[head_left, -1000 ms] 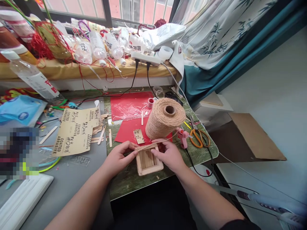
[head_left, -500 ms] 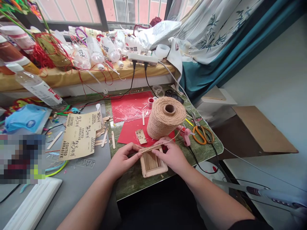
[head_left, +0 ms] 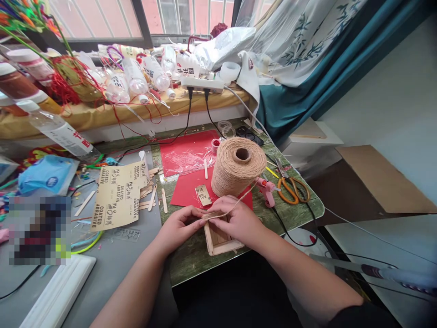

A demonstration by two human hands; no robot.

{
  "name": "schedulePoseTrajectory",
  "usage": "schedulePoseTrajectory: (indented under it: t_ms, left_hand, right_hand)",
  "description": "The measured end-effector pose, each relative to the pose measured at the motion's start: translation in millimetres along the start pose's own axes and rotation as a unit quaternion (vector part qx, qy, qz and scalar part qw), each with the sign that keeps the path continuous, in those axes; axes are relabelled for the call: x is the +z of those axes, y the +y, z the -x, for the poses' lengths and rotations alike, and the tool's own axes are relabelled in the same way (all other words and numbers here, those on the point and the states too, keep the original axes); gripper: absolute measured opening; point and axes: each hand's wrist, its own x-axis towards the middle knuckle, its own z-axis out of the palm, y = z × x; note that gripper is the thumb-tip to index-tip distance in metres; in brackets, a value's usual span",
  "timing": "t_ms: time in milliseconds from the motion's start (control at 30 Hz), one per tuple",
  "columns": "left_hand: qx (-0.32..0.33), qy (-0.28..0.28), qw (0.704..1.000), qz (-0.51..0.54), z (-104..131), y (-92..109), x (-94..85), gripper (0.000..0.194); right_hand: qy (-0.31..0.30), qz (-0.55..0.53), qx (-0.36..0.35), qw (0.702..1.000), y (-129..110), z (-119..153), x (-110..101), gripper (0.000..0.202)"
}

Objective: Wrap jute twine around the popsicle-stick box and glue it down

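A small wooden frame [head_left: 223, 248] made of pale sticks lies at the front of the green table. Along its far edge runs jute twine [head_left: 212, 215], which leads over my right hand to the big twine spool [head_left: 239, 166] standing behind. My left hand [head_left: 182, 228] pinches the frame's far left corner, thumb and fingers closed on the twine there. My right hand [head_left: 235, 223] is closed on the twine along the same edge, its thumb over the frame's inside. The hands partly hide the frame's far side.
Right of the spool lie a pink glue gun [head_left: 268, 192] and orange-handled scissors [head_left: 290, 187]. Red sheets [head_left: 189, 152] are under the spool. To the left are sandpaper [head_left: 118, 196], craft sticks [head_left: 152, 197] and a blue packet [head_left: 48, 174]. A power strip [head_left: 202, 84] sits on the sill.
My right hand has slid left along the far edge toward my left hand, covering more of the frame. The view has shifted slightly.
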Motion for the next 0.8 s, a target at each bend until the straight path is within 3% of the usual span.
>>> schedulePoseTrajectory:
  t_ms: [200, 467, 800]
  left_hand:
    - [-0.003, 0.004, 1.000, -0.022, 1.4, 0.9, -2.8, 0.027]
    - [0.004, -0.007, 0.998, -0.055, 3.2, 8.7, -8.2, 0.026]
    - [0.026, 0.039, 0.988, -0.144, 1.6, 0.5, -6.9, 0.020]
  right_hand:
    - [-0.018, -0.009, -0.034, 0.999, 7.8, -1.8, 6.9, 0.014]
    - [-0.013, 0.001, -0.014, 1.000, 9.8, -0.5, 8.1, 0.010]
    - [-0.013, -0.004, -0.021, 1.000, 12.8, -0.9, 8.6, 0.011]
